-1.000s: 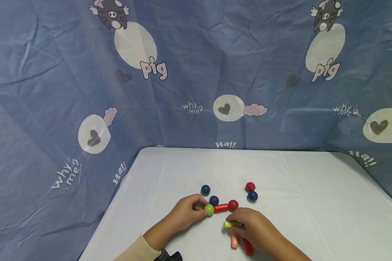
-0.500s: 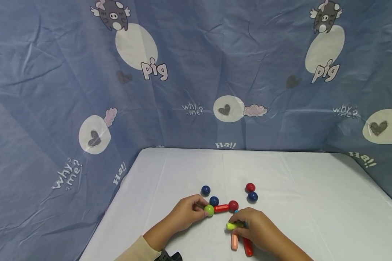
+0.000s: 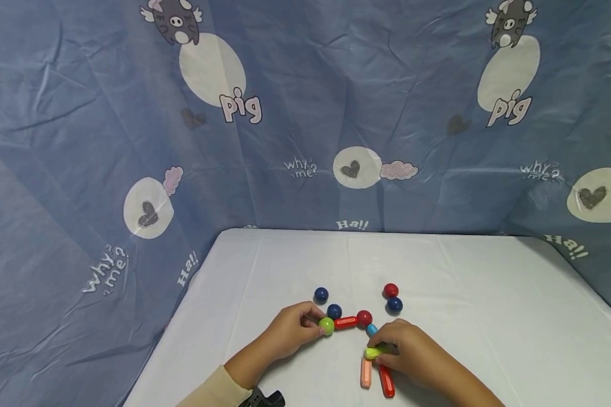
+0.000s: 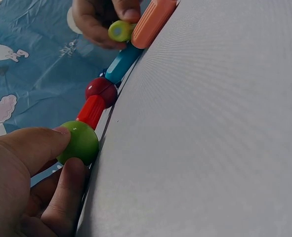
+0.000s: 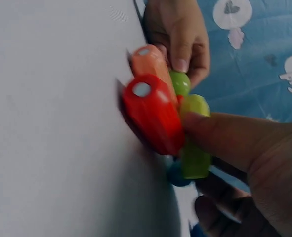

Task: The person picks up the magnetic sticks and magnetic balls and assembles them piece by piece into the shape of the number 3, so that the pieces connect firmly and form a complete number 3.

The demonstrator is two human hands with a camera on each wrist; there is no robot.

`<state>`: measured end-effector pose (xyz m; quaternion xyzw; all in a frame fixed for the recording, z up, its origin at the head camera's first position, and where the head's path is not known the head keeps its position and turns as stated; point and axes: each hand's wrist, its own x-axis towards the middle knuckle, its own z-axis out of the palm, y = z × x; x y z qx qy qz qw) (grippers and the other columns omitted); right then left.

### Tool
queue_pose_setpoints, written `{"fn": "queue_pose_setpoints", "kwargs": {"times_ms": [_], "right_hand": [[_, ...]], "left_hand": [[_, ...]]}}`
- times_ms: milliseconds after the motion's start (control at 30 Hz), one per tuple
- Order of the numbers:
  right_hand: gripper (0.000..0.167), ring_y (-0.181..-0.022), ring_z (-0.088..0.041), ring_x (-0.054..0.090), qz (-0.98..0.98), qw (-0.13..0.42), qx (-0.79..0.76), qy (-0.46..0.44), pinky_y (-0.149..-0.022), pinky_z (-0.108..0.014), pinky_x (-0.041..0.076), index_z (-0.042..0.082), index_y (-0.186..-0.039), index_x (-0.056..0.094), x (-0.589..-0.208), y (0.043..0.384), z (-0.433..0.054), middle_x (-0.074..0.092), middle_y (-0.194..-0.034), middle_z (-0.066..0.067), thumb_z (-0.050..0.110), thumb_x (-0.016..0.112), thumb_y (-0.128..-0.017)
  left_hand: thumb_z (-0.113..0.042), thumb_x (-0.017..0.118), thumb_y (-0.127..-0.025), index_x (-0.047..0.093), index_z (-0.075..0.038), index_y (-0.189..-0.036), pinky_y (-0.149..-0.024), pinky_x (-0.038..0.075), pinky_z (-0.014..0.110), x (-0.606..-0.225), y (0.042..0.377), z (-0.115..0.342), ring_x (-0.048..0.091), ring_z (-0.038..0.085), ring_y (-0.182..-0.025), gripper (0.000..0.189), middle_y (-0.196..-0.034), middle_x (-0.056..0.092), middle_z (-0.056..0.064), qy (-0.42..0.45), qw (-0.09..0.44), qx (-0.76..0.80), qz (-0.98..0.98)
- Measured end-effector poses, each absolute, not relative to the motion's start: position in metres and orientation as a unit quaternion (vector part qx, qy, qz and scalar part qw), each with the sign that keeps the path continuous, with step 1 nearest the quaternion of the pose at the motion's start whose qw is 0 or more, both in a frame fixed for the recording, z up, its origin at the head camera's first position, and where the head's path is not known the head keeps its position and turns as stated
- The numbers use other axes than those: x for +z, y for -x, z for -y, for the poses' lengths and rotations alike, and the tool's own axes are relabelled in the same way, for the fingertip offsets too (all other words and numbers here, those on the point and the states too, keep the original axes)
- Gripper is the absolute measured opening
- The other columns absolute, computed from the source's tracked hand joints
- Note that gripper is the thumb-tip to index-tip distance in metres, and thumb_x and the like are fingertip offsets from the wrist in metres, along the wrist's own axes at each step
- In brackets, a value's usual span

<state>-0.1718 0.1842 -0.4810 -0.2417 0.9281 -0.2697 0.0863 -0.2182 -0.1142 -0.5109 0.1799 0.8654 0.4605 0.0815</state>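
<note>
My left hand (image 3: 294, 332) pinches a green ball (image 4: 80, 143) between thumb and fingers. A red rod (image 3: 345, 323) runs from that ball to a red ball (image 3: 364, 318). From the red ball a blue rod (image 4: 122, 64) slants toward my right hand (image 3: 406, 347). Thumb and fingers of the right hand pinch a yellow-green rod (image 5: 195, 158), held crosswise over the white table (image 3: 254, 260). Close below it lie an orange rod (image 3: 366, 373) and a second red rod (image 3: 386, 381); a round silvery magnet shows in each one's end in the right wrist view.
A dark blue ball (image 3: 334, 311) sits right behind the green ball, and another blue ball (image 3: 321, 295) lies farther back. At the back right, a red ball (image 3: 391, 290) and a blue ball (image 3: 394, 306) sit together. A blue printed curtain (image 3: 305, 113) hangs behind the table.
My right hand has shifted a little to the right with the yellow-green rod, so more of the blue rod shows beside the red ball. The left hand stays on the green ball.
</note>
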Motion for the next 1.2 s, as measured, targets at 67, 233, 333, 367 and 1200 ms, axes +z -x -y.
{"fn": "queue_pose_setpoints", "kwargs": {"times_ms": [67, 233, 333, 367, 1200], "right_hand": [[0.019, -0.096, -0.003, 0.058, -0.924, 0.105, -0.277, 0.243, -0.091, -0.032, 0.058, 0.039, -0.102, 0.078, -0.481, 0.172, -0.188, 0.067, -0.098, 0.028, 0.030, 0.087, -0.087], [0.017, -0.093, -0.003, 0.058, -0.912, 0.143, -0.295, 0.246, -0.088, -0.029, 0.056, 0.037, -0.102, 0.077, -0.479, 0.172, -0.196, 0.067, -0.097, 0.025, 0.029, 0.085, -0.089], [0.015, -0.090, -0.004, 0.058, -0.904, 0.162, -0.311, 0.243, -0.085, -0.027, 0.055, 0.035, -0.102, 0.077, -0.478, 0.171, -0.198, 0.067, -0.095, 0.022, 0.028, 0.084, -0.090], [0.015, -0.089, -0.004, 0.058, -0.902, 0.168, -0.315, 0.242, -0.084, -0.026, 0.054, 0.035, -0.102, 0.076, -0.478, 0.170, -0.198, 0.066, -0.095, 0.022, 0.028, 0.084, -0.090], [0.012, -0.085, -0.005, 0.057, -0.903, 0.205, -0.296, 0.234, -0.092, -0.045, 0.058, 0.028, -0.101, 0.078, -0.479, 0.160, -0.176, 0.066, -0.093, 0.019, 0.026, 0.083, -0.090]], "left_hand": [[-0.021, 0.085, -0.089, 0.073, -0.023, -0.106, -0.070, 0.055, 0.022, -0.511, 0.218, 0.114, 0.067, 0.005, -0.083, 0.020, -0.097, 0.072, -0.011, -0.180, 0.082, 0.460, -0.865], [-0.021, 0.084, -0.089, 0.073, -0.022, -0.106, -0.070, 0.054, 0.022, -0.511, 0.219, 0.114, 0.066, 0.005, -0.082, 0.020, -0.096, 0.072, -0.011, -0.181, 0.081, 0.459, -0.866], [-0.021, 0.084, -0.090, 0.073, -0.022, -0.107, -0.071, 0.054, 0.022, -0.511, 0.219, 0.114, 0.066, 0.005, -0.083, 0.021, -0.097, 0.071, -0.011, -0.181, 0.080, 0.458, -0.867], [-0.020, 0.084, -0.090, 0.073, -0.022, -0.108, -0.071, 0.054, 0.022, -0.510, 0.220, 0.114, 0.066, 0.005, -0.083, 0.021, -0.097, 0.071, -0.011, -0.182, 0.080, 0.458, -0.866], [-0.022, 0.083, -0.091, 0.073, -0.023, -0.108, -0.070, 0.053, 0.022, -0.510, 0.217, 0.114, 0.064, 0.005, -0.082, 0.021, -0.096, 0.070, -0.013, -0.177, 0.078, 0.447, -0.873]]}}
